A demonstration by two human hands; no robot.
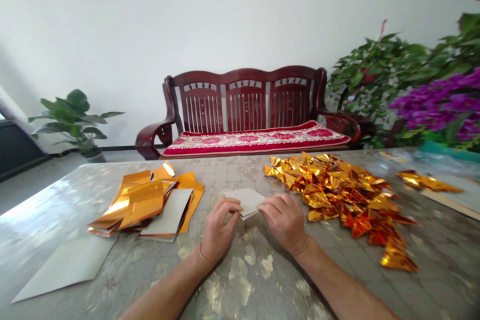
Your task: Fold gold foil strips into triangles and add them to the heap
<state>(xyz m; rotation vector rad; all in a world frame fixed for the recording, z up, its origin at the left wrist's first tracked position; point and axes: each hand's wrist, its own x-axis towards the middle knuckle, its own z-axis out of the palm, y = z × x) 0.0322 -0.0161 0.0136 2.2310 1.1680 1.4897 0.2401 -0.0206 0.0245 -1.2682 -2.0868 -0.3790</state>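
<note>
Both bare hands work close together over the marbled table (pixel 258 285). The left hand (pixel 219 227) and the right hand (pixel 285 222) grip a small folded foil sheet (pixel 245 202) between them, in a narrow pinch, its grey backing facing up. This looks like a fold in progress, the fingers (pixel 234 205) bearing on the sheet's edges. To the left lies a stack of gold foil sheets (pixel 144 205), with a lone grey-backed sheet (pixel 65 270) nearer the table's edge. To the right spreads a heap of folded gold pieces (pixel 337 195), with a gold strip (pixel 427 181) beyond. Farther back stand a dark wooden bench (pixel 245 95) with a red cushion (pixel 255 140), a potted plant (pixel 71 120) and purple flowers (pixel 438 102).
</note>
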